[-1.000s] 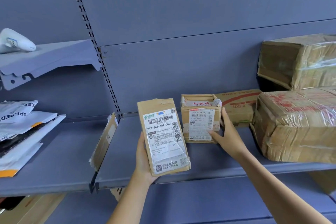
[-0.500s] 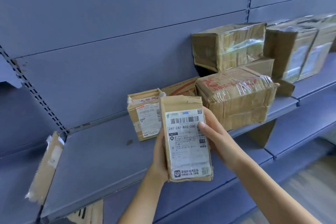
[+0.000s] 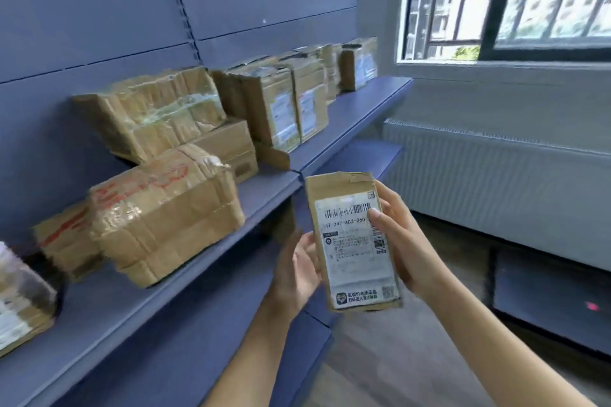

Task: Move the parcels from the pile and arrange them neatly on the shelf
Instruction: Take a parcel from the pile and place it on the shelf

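Head cam: parcel [image 3: 353,241] nr blue shelf [image 3: 109,317], barred window [image 3: 529,0]

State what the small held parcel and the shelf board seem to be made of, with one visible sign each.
Small flat brown parcel: apparently cardboard, matt; torn, creased top edge, white paper label. Blue-grey shelf board: probably painted sheet metal; smooth, even surface, thin front edge.

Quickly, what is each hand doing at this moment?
Left hand: holds the flat brown cardboard parcel with a white label.
Right hand: grips the same parcel's right edge.
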Available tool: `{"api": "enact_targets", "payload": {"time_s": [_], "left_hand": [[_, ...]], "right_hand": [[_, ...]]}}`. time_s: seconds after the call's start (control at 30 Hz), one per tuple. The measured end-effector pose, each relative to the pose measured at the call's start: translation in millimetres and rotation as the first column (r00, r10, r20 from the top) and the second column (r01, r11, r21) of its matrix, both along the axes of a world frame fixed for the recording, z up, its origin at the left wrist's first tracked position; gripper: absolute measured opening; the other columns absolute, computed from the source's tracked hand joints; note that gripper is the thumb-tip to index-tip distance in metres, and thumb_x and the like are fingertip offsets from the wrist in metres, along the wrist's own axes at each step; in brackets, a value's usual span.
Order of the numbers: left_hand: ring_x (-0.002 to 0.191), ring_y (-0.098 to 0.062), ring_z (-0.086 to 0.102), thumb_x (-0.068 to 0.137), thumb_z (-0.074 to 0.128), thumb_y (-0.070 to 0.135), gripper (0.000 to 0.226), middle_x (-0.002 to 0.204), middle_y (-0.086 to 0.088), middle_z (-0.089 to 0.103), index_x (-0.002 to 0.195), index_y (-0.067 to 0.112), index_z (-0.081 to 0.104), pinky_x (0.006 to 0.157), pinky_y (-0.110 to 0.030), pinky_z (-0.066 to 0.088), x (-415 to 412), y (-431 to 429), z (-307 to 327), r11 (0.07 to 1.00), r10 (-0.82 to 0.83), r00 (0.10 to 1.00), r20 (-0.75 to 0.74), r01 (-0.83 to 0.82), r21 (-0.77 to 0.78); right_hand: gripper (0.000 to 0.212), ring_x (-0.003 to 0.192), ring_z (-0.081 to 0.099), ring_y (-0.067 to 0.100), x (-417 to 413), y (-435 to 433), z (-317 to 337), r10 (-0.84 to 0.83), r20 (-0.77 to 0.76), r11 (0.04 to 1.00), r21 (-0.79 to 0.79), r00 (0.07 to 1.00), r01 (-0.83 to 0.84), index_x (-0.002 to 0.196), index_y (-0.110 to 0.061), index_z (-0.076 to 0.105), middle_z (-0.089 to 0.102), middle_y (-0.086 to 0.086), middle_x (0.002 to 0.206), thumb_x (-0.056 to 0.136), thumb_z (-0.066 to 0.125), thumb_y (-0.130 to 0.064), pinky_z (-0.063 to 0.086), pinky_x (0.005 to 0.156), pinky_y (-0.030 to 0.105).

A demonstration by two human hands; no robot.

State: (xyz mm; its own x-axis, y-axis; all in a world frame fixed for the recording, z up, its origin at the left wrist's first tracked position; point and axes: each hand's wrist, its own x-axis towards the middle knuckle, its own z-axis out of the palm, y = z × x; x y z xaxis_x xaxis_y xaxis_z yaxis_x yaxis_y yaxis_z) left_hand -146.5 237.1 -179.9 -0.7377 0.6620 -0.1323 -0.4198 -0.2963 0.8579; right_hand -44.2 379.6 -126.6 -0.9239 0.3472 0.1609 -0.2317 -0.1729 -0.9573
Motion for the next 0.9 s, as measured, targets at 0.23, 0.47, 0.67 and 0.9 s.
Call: {"api": "enact_targets", "payload": {"time_s": [0.23, 0.47, 0.67, 0.9], "left_hand": [[0.081, -0.023, 0.061, 0.095, 0.04, 0.032, 0.031, 0.099, -0.01, 0.064, 0.101, 0.01, 0.061, 0.072, -0.035, 0.045, 30, 156, -16, 0.992, -0.093, 0.988, 0.121, 0.103, -0.076], [0.084, -0.025, 0.059, 0.096, 0.044, 0.025, 0.023, 0.099, -0.01, 0.065, 0.101, 0.012, 0.062, 0.079, -0.038, 0.044, 14, 265, -30, 0.951, -0.256, 0.963, 0.082, 0.266, -0.16], [0.073, -0.019, 0.061, 0.098, 0.043, 0.022, 0.023, 0.09, -0.007, 0.067, 0.101, 0.01, 0.063, 0.073, -0.033, 0.045, -60, 354, -30, 0.949, -0.262, 0.963, 0.054, 0.268, -0.165], [0.077, -0.017, 0.062, 0.099, 0.04, 0.022, 0.024, 0.094, -0.004, 0.068, 0.101, 0.014, 0.063, 0.07, -0.028, 0.047, -164, 437, -3, 0.933, -0.294, 0.949, -0.112, 0.259, -0.25]], "right_hand": [[0.085, 0.12, 0.059, 0.02, 71, 153, -28, -0.36, 0.094, 0.93, -0.039, 0.928, 0.365, 0.142, -0.035, 0.04, 0.054, -0.001, 0.137, 0.065, 0.073, -0.051, 0.046, 0.101, 0.053], [0.077, 0.123, 0.057, 0.018, 76, 243, -53, -0.499, 0.145, 0.859, -0.052, 0.855, 0.51, 0.137, -0.037, 0.046, 0.053, -0.003, 0.138, 0.067, 0.075, -0.052, 0.045, 0.102, 0.054], [0.087, 0.124, 0.055, 0.02, 17, 326, -55, -0.53, 0.157, 0.845, 0.014, 0.833, 0.535, 0.136, -0.043, 0.044, 0.05, -0.005, 0.141, 0.06, 0.078, -0.066, 0.044, 0.103, 0.053], [0.083, 0.113, 0.064, 0.019, -69, 412, -35, -0.526, 0.131, 0.845, -0.035, 0.84, 0.534, 0.134, -0.029, 0.047, 0.055, 0.001, 0.137, 0.06, 0.078, -0.05, 0.05, 0.097, 0.048]]}}
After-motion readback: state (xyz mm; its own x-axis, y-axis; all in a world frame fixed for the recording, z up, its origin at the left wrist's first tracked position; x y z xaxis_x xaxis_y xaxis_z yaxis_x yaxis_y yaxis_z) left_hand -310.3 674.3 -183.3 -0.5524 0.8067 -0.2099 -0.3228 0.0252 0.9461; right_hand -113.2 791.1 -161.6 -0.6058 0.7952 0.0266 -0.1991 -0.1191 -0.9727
